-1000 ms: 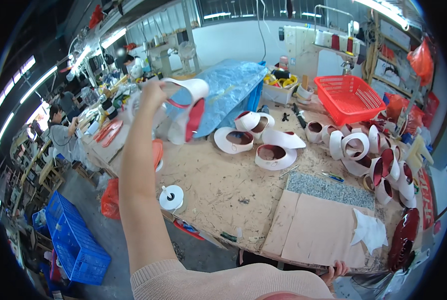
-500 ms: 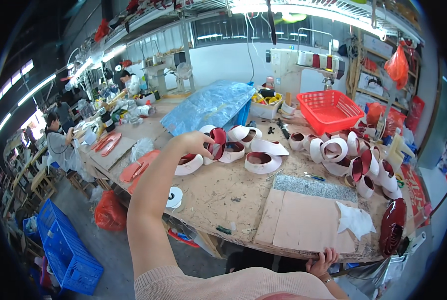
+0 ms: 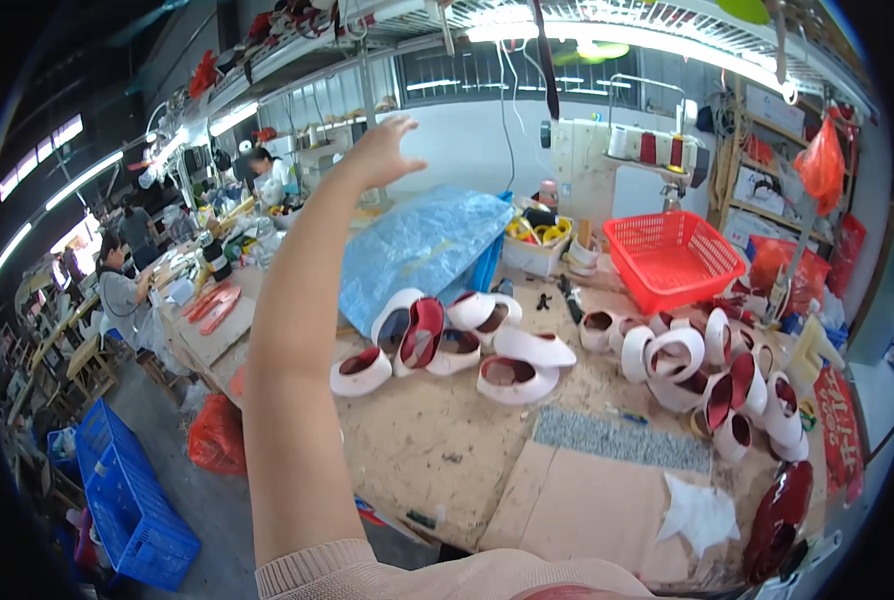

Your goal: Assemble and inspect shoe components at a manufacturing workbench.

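Observation:
My left hand (image 3: 385, 155) is raised over the far side of the workbench, fingers apart and nothing between them. Just below it lies a blue plastic sheet (image 3: 417, 240). Nearer, a cluster of white shoe uppers with dark red linings sits on the bench; one upper (image 3: 422, 335) stands on edge with its red lining showing, and another white upper (image 3: 361, 372) is at the left end. A pair of uppers (image 3: 517, 380) lies a little to the right. My right hand is out of view.
A red plastic basket (image 3: 675, 255) stands at the back right, in front of a sewing machine (image 3: 617, 150). More white uppers (image 3: 673, 352) pile up below it. A cardboard sheet (image 3: 577, 510) and a white star-shaped piece (image 3: 700, 512) lie near the front edge. A light rack hangs overhead.
My left hand has let go of the red-lined upper and risen up and away from the bench. My right hand, earlier at the front edge, has left the view. The view has shifted.

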Available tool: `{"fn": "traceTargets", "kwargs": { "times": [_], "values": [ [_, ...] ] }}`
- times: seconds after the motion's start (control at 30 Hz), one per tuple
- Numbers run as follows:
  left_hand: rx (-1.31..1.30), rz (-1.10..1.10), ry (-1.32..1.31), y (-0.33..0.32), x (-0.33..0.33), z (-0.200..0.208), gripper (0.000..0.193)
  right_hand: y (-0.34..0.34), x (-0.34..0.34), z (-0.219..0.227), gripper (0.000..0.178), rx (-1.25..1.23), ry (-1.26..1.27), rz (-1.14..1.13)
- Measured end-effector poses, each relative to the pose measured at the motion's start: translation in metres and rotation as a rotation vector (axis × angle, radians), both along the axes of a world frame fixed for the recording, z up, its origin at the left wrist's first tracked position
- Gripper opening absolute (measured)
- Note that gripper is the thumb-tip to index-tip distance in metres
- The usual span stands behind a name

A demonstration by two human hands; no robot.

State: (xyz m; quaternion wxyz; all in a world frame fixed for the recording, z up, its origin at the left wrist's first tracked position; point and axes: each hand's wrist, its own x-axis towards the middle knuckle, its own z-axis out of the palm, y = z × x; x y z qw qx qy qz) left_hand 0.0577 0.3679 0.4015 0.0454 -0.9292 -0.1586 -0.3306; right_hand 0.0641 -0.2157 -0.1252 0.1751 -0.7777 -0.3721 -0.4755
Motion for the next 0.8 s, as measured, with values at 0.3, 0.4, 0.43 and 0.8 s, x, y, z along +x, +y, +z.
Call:
{"fn": "traceTargets", "kwargs": {
  "times": [0.3, 0.4, 0.43, 0.8],
  "values": [
    [0.167, 0.186, -0.526, 0.078, 0.109, 0.181, 0.032, 0.042, 0.035, 0.08, 0.036, -0.078, 0.056, -0.014],
    [0.081, 0.178, -0.491, 0.101, 0.119, 0.211, 0.03, 0.052, 0.043, 0.091, 0.035, -0.09, 0.078, -0.003],
    [-0.028, 0.152, -0.414, 0.103, 0.127, 0.211, 0.027, 0.049, 0.043, 0.093, 0.035, -0.099, 0.081, -0.012],
    [0.009, 0.172, -0.366, 0.113, 0.135, 0.216, 0.016, 0.057, 0.046, 0.104, 0.031, -0.106, 0.096, -0.024]
  ]
}}
